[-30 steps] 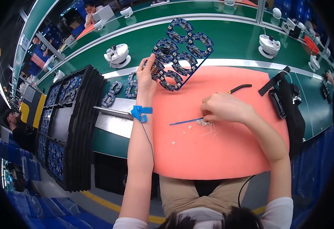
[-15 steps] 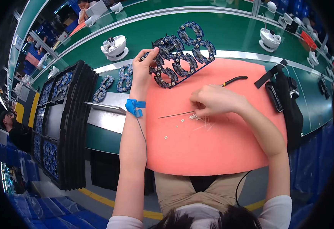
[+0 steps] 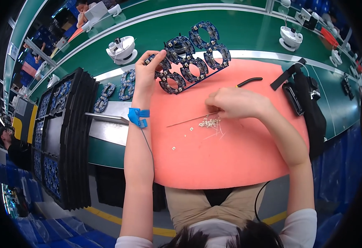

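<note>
My left hand [image 3: 151,68], blue wrist strap [image 3: 139,117] below it, grips a panel of blue ring-shaped circuit boards [image 3: 194,69] by its left edge. The panel stands tilted over the far side of the pink mat [image 3: 214,165]. Over the mat's middle, my right hand [image 3: 239,103] has its fingers pinched at one end of a thin metal rod [image 3: 189,120]. Its fingertips are partly hidden. Just below lies a heap of tiny white square parts [image 3: 209,122] with thin pale strands [image 3: 216,133]. Behind the hand shows a black-and-yellow tool handle [image 3: 250,81].
Left, black trays [image 3: 73,153] hold blue boards; more ring boards [image 3: 127,84] lie by a metal plate [image 3: 114,130]. White devices [image 3: 122,49] stand on the green bench [image 3: 214,12]. A dark pouch-like item [image 3: 294,99] lies right. Other people sit in the background.
My right hand has lifted slightly away from the white parts, uncovering more of the heap. The rod now slants more steeply up to its fingers. The whole view has shifted a little.
</note>
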`<state>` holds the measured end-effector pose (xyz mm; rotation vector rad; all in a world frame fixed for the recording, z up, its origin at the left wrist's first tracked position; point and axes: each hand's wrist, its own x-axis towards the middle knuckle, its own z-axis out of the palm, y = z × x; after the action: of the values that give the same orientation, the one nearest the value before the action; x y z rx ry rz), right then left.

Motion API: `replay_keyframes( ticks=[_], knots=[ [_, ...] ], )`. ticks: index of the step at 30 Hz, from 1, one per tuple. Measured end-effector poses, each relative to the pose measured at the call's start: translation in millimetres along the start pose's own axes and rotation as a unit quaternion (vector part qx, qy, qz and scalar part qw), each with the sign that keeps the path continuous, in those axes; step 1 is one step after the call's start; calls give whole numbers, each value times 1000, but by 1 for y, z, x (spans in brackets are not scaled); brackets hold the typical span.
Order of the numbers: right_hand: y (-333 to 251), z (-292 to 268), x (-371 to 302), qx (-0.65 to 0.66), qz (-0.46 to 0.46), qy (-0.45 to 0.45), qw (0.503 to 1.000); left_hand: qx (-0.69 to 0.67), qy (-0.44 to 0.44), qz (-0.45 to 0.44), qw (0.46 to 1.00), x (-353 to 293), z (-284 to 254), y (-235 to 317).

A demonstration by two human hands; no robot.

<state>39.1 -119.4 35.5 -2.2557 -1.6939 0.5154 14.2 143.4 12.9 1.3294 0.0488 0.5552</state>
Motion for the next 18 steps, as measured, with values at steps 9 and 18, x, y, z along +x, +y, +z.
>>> replay_keyframes(
  ticks=[9, 18],
  knots=[
    [3, 4, -17, -47, 39, 79, 995, 38, -7, 10, 999, -4, 4, 3],
    [-16, 33, -66, -30, 51, 151, 987, 103, -26, 52, 993, 1, 5, 2]
  ],
)
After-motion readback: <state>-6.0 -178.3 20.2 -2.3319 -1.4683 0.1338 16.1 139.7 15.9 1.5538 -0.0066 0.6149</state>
